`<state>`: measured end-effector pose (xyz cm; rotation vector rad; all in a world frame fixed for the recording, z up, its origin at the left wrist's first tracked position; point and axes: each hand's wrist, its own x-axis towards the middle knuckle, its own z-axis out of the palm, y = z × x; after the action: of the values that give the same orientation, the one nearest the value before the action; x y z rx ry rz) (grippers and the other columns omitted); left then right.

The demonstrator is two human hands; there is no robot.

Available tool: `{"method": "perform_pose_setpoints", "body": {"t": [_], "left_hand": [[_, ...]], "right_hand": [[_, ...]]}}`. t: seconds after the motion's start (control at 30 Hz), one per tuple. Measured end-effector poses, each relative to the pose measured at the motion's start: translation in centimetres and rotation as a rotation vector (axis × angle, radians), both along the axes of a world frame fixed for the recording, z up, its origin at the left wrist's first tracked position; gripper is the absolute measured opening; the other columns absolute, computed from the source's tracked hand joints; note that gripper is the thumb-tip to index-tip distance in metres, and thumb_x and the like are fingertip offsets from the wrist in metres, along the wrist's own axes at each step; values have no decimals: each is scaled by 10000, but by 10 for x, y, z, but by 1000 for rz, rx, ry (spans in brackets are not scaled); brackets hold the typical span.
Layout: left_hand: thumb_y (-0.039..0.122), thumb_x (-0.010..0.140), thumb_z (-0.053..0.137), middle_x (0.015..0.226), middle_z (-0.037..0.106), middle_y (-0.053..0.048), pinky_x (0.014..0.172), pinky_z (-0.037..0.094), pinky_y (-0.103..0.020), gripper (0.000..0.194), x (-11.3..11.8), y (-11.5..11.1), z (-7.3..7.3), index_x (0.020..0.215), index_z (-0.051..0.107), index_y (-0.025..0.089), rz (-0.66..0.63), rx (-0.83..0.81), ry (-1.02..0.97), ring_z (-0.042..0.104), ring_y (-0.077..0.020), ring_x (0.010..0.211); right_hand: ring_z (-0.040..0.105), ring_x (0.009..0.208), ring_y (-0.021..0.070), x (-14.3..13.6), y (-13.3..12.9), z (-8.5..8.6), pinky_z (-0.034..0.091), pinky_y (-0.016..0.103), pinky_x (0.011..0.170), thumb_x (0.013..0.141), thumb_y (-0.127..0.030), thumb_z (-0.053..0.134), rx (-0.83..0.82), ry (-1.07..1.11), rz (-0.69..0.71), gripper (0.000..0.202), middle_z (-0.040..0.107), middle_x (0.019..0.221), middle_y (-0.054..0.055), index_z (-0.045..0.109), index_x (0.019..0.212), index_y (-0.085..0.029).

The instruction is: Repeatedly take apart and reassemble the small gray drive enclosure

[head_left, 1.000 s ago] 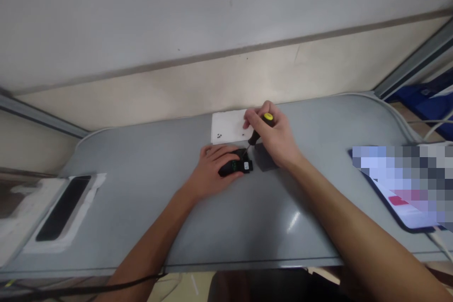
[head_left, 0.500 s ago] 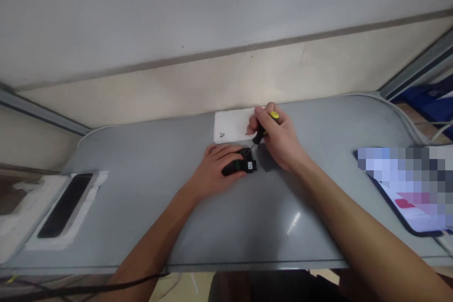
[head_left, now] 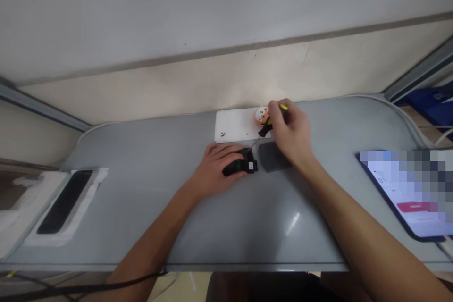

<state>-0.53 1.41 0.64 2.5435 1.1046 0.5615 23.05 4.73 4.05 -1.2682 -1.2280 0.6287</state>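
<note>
Under my left hand (head_left: 216, 170), fingers curled over it, a small black device (head_left: 236, 166) with a white label lies on the grey table. My right hand (head_left: 290, 130) grips a black-and-yellow screwdriver (head_left: 266, 128), its thin shaft slanting down to the device's upper right part. Whether the tip sits in a screw is too small to tell. Beside the device rests a dark grey flat piece (head_left: 272, 156), partly covered by my right hand. Behind them, tiny dark screws (head_left: 222, 134) lie on a white sheet (head_left: 233, 123), with a round orange-and-white figure (head_left: 261, 115) at its right end.
A black phone-like slab (head_left: 66, 203) lies on white paper at the left. To the right is a tablet (head_left: 406, 203) with a lit, partly pixelated screen. A cable (head_left: 378, 97) runs along the back right edge, below the wall (head_left: 198, 86).
My right hand has shifted right and tilted the screwdriver further over, uncovering the orange-and-white figure and more of the dark grey piece. My left hand stays on the device.
</note>
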Motion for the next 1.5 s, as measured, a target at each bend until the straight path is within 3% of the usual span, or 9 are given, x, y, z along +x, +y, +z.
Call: {"method": "perform_pose_setpoints", "body": {"t": [0.1,0.2,0.4,0.57,0.8,1.13,1.5], "left_hand": [[447,973,755,1431,711,-55,1192,357,-500,242,0,0,-1,1157,740,291,1,-5,7,645,-270,1323],[464,970,751,1431,711,-57,1202,354,-517,263,1,0,-2,1170,734,295,-6,6,1,614,-286,1358],[402,1030,637,1479,672,-59,1215,366,-527,218,-2,-3,1,1187,726,281,7,31,-63,512,-302,1438],[322,1077,487,1376,708,-59,1210,383,-537,258,-5,0,3,1115,737,269,156,9,-160,533,-276,1347],[351,1005,663,1293,728,-53,1175,428,-535,190,-5,6,-7,1161,741,278,309,21,-300,546,-268,1297],[355,1016,676,1084,772,-25,1096,487,-487,136,-5,7,-5,969,772,270,308,70,-369,635,-226,1123],[305,981,706,1044,775,-27,1112,455,-483,81,-5,6,-8,989,775,263,302,165,-328,612,-247,1123]], "right_hand": [[539,674,144,12,7,-1,427,287,636,1004,-655,549,52,20,-169,482,592,715,0,617,797,-225],[549,683,148,20,11,-5,430,290,647,991,-662,564,59,-32,-242,479,607,730,1,649,842,-215],[535,665,137,17,11,-13,410,285,645,1007,-632,564,7,-65,-164,462,621,727,-6,666,857,-207],[518,617,137,15,9,-9,392,284,601,996,-644,574,19,-50,-165,464,590,669,-18,669,859,-211],[508,563,134,8,8,-6,416,286,556,982,-669,577,-9,176,-73,484,548,649,-12,649,811,-223],[513,583,133,-6,5,-15,398,271,533,947,-713,600,-67,261,43,509,549,666,-13,632,780,-233],[508,606,115,-9,-7,2,412,264,554,982,-634,614,16,152,109,421,626,751,-3,669,885,-228]]}}
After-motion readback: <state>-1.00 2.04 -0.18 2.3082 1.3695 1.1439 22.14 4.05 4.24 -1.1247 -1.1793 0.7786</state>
